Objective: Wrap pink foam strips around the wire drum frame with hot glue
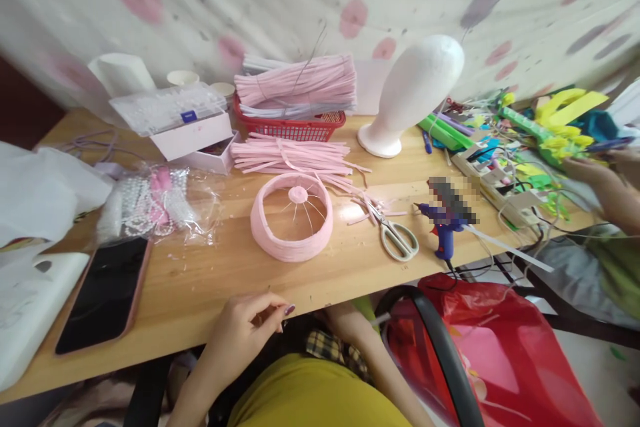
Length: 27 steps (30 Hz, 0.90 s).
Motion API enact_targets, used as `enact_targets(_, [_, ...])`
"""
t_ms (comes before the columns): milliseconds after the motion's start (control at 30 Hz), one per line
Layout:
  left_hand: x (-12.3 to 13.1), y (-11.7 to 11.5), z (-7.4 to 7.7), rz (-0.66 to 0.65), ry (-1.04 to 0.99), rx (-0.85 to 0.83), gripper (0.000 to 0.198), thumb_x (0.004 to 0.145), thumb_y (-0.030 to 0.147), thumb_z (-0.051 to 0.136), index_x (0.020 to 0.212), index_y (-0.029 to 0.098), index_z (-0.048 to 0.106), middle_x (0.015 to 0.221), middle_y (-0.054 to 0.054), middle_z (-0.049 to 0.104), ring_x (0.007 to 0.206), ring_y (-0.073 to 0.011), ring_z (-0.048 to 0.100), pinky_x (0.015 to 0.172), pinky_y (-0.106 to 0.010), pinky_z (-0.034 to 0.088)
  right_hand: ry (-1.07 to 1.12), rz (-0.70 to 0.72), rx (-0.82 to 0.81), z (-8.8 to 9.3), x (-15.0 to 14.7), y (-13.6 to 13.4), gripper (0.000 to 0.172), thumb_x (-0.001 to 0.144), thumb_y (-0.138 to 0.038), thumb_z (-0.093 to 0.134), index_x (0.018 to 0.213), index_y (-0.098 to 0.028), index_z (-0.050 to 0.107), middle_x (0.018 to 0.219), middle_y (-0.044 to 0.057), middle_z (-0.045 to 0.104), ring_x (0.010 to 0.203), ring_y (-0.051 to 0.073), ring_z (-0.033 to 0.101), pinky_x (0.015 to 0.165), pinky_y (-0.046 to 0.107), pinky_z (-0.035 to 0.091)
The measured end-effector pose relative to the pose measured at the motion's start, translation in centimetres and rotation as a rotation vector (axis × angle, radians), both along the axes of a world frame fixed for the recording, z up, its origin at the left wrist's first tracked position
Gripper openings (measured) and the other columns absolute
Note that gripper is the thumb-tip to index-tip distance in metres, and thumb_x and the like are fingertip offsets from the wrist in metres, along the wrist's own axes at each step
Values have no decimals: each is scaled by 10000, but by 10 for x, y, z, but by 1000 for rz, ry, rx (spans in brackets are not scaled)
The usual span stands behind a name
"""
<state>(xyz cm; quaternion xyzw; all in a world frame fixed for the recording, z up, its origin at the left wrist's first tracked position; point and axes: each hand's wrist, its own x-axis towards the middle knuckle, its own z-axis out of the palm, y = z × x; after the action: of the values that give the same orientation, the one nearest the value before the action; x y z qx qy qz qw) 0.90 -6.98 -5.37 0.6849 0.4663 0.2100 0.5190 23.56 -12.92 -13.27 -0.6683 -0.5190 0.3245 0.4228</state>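
Just in front of the table's near edge, my left hand (247, 323) is closed, thumb and index finger pinched together. What it pinches, if anything, is too small to make out. My right hand (345, 320) hangs below the table edge near the lap, its fingers hidden. A round pink band wrapped in fuzzy strips (293, 247) lies on the table beyond my left hand, untouched. Thin wires run inside it to a small pink disc (299, 195). To its right are scissors (397, 240) with pink strip scraps, then a blue glue gun (444, 237) with a white glue stick.
Behind the band lie loose pink strips (295, 157) and a red basket (295, 128) of bundled strips. A white foam head (420, 90) stands back right. A phone (105, 297) and bagged beads (150, 203) sit left. Another person's hand (595, 177) works beside power strips (493, 190).
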Motion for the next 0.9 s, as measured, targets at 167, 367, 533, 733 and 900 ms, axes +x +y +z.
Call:
enact_targets(167, [-1,-6,-4,-84,44,-195,315,917,422,554,817,210,765,669,-5,736,541,-128,617,551,-204,458,-128,340,-234,22,17,-8,201,583,-63,646,490,-240,636,446,-39,587,385,112,486,375,217,323])
enact_targets(367, [7,-2,11,-294,-33,-500,451,945,528,520,871,143,742,685,-43,734,449,-79,543,421,-162,337,-134,617,-356,109,55,-22,213,740,-61,619,749,-234,744,626,-44,675,547,106,599,512,167,431])
enact_targets(533, [43,6,21,-234,-368,-611,560,866,640,615,1143,160,692,923,-91,745,506,-98,619,361,-160,369,-164,656,-222,139,47,-10,138,892,-177,589,844,-219,712,724,-13,673,634,123,599,607,196,474])
enact_targets(733, [43,18,28,-130,-500,-470,501,841,628,686,766,134,716,696,-31,617,536,-97,549,493,-213,448,-97,630,-294,132,47,11,252,946,-418,579,900,-201,698,816,30,691,752,164,618,728,265,483])
enact_targets(900, [9,29,16,65,-558,-246,596,936,642,544,599,157,623,767,-47,599,672,-130,566,679,-260,469,-310,131,-558,117,128,-9,548,872,-723,468,684,-220,579,686,38,634,692,233,621,669,342,490])
